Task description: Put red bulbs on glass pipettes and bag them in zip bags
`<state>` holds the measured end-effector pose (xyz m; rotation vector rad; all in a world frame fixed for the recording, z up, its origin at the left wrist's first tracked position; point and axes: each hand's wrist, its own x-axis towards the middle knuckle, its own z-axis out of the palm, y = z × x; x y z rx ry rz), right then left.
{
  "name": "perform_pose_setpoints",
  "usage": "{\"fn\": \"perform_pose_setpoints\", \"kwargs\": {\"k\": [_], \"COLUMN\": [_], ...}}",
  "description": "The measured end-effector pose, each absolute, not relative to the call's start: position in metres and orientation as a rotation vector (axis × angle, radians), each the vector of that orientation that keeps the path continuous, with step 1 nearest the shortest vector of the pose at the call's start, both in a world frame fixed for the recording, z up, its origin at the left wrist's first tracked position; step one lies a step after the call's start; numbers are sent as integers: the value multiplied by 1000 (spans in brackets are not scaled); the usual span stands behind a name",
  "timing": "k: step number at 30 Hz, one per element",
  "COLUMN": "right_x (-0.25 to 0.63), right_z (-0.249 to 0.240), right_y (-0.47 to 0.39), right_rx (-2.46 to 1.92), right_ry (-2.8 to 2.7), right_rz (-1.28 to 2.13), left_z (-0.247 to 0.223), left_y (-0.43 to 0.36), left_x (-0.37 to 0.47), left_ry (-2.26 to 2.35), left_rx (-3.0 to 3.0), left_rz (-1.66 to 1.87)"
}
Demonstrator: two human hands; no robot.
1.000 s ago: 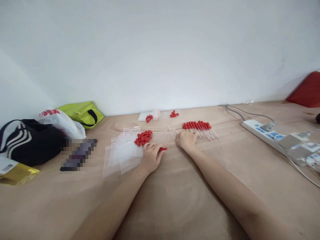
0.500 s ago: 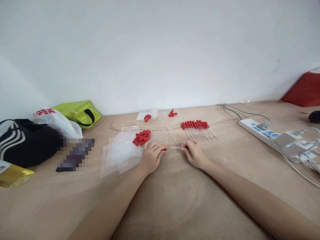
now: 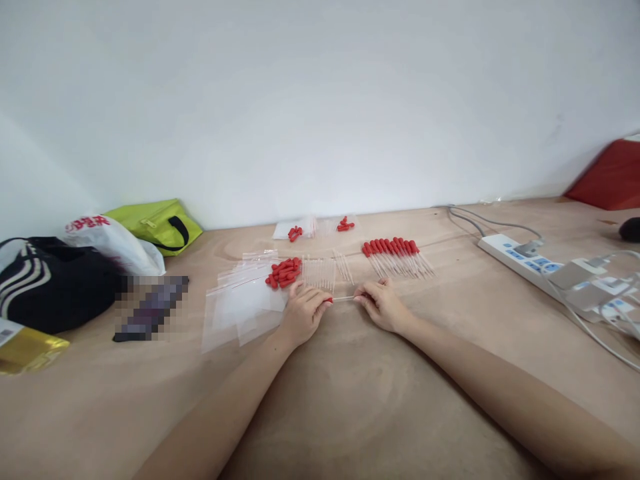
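Note:
My left hand is closed on a red rubber bulb, whose end shows past the fingertips. Between finger and thumb, my right hand pinches a thin clear dropper tube. The tube's left end meets the bulb; how deep it sits I cannot tell. Beyond my left hand lie a heap of red bulbs and a row of bare tubes, with a few slanted tubes beside them. A row of droppers with red bulbs lies beyond my right hand.
Clear zip bags overlap left of my left hand. Farther back are small bags with red bulbs. A power strip with chargers and cables lies at right. A black bag, a white plastic bag and a green bag stand at left.
My right hand has moved left with the tube, closing the gap to the red bulb. My left hand stays nearly in place, still holding the bulb.

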<state>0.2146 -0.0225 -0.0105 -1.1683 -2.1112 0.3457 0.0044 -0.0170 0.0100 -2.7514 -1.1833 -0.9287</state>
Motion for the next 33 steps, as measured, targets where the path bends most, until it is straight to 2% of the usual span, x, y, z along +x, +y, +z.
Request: {"fn": "perform_pose_setpoints", "kwargs": {"k": [8, 17, 33], "right_x": [216, 214, 200], "right_z": [-9, -2, -3], "right_y": [-22, -25, -34], "right_rx": [-1138, -1146, -1204], "right_ry": [-2168, -2296, -2277], "right_rz": [331, 5, 128], "left_z": [9, 9, 13], "left_y": [-17, -17, -19], "left_x": [2, 2, 5], "left_ry": [-1095, -1064, -905], "left_rx": [-2790, -2827, -2880], "left_rz": [-873, -804, -781]}}
